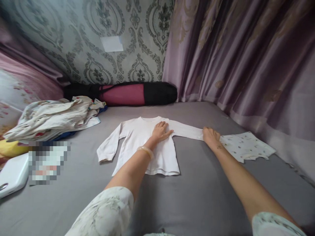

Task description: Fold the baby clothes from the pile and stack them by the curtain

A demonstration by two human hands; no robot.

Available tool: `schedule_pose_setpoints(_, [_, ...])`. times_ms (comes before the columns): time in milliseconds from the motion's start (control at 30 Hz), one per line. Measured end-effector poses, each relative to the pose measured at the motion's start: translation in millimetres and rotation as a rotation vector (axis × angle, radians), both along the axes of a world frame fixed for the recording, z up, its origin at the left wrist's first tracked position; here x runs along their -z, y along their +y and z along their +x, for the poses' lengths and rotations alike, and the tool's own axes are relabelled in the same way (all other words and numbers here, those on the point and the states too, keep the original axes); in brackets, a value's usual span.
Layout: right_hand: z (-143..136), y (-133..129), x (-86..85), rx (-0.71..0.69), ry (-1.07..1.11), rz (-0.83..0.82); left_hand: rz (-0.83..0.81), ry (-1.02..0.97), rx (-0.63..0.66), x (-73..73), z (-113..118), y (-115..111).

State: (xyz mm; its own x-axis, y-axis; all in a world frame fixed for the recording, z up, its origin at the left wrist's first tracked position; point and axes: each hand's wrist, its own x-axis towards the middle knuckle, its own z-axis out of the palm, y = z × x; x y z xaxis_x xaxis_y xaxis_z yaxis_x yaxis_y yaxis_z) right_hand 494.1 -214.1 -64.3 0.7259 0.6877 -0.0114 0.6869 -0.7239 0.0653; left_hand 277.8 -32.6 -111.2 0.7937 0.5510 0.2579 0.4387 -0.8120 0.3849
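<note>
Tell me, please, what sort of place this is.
Probably a bedroom: a grey sheet is spread flat like bedding, purple curtains hang beside it, and a pile of clothes lies on it.

Both arms (128,172) outstretched, left hand (161,131) flat, palm down, right hand (211,135) curled tight.

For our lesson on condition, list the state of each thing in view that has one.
White shirt, spread out, one sleeve straight
Left hand, open on the shirt
Right hand, closed on sleeve
Patterned garment, laid flat
Clothes pile, heaped
Curtain, hanging
Long bag, lying down
</note>
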Motion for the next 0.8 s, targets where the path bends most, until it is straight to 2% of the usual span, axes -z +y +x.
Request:
schedule_pose_setpoints(133, [-7.1,7.7,-2.9,-0.023,-0.103,0.063,0.000,0.003,0.000,-0.6,0.4,-0.7])
schedule_pose_setpoints(200, [-16.7,17.9,-3.9,-0.082,-0.097,0.118,-0.002,0.001,-0.004,-0.5,0.7,-1.0])
schedule_pose_setpoints(333, [-56.0,56.4,1.5,-0.392,0.095,0.205,0.009,-0.004,-0.003,-0.6,0.5,-1.1])
schedule_pose_setpoints(400, [-79.3,78.5,7.5,-0.488,0.246,0.220,0.019,0.003,0.001,-0.4,0.2,-0.3])
schedule_pose_setpoints(500, [-103.8,102.2,16.5,-0.492,0.401,0.202,0.024,0.030,0.011,0.6,0.2,1.8])
schedule_pose_setpoints(567, [-109.2,108.6,21.0,-0.460,0.441,0.182,0.018,0.047,0.012,1.3,0.5,2.9])
schedule_pose_setpoints(800, [-93.4,91.8,24.2,-0.357,0.375,0.100,0.026,0.021,-0.029,-0.4,1.3,-0.2])
